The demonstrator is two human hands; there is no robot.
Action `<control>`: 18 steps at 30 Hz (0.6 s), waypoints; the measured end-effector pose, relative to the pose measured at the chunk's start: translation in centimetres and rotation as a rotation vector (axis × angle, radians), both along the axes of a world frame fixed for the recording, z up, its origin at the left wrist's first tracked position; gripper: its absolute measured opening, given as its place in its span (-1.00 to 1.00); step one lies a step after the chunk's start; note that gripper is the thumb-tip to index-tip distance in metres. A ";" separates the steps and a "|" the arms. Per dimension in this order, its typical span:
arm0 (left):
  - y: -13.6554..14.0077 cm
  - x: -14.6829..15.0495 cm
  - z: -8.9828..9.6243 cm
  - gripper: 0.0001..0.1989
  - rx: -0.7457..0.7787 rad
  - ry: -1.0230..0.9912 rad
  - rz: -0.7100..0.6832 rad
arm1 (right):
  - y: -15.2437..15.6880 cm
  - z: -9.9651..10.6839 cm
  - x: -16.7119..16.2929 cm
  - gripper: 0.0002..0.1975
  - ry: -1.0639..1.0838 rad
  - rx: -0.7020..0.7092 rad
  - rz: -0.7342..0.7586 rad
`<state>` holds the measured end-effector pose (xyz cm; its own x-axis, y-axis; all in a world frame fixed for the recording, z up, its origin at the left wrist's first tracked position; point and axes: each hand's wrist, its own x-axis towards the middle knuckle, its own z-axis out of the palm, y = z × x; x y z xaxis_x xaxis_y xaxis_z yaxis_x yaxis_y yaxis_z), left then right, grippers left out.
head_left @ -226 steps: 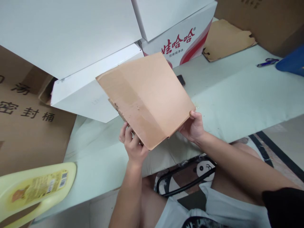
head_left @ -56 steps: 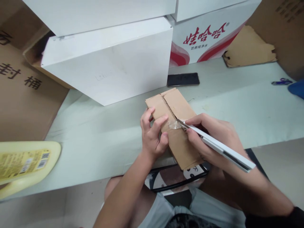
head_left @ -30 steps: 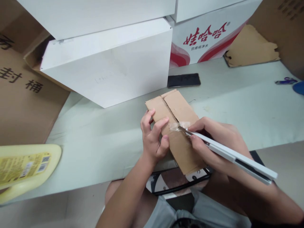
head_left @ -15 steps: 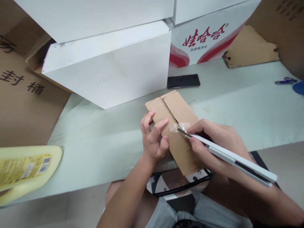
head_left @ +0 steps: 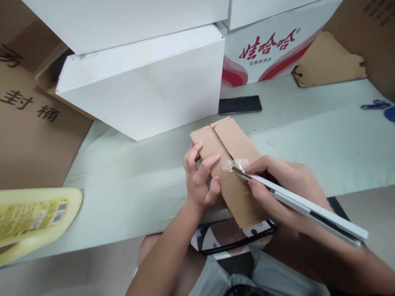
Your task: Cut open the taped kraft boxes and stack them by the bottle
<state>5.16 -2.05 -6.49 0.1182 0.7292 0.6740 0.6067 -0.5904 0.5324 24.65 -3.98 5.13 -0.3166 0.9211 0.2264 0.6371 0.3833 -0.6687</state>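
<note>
A small brown cardboard box (head_left: 242,203) lies tilted at the table's near edge, its lower end jutting past the edge. My left hand (head_left: 200,179) grips the box by its left side, fingertips on the top face and thumb low at the side. Between the thumb and fingers of my right hand (head_left: 284,185) is a white utility knife (head_left: 311,207). Its blade tip touches a strip of clear tape (head_left: 228,165) that crosses the box's seam. The far part of the seam shows as a dark gap between the flaps.
A dark phone (head_left: 240,105) lies beyond the box, by white cartons (head_left: 142,90). Cardboard boxes (head_left: 33,123) stand at the left, near a yellow bottle (head_left: 40,222). At the right are a flat cardboard piece (head_left: 330,61) and a purple-handled tool (head_left: 375,105).
The view has shifted slightly. Both hands keep their hold, and the knife's rear end has swung a little to the right and down while its tip stays at the tape.
</note>
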 end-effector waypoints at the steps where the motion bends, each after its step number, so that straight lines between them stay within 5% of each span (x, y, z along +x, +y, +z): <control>1: 0.0 0.0 0.0 -0.56 0.001 0.000 0.000 | 0.0 0.0 0.0 -0.91 0.000 -0.003 0.001; 18: 0.0 -0.2 0.1 -0.57 -0.023 0.034 0.006 | -0.1 -1.3 0.6 -0.94 0.089 -0.039 -0.131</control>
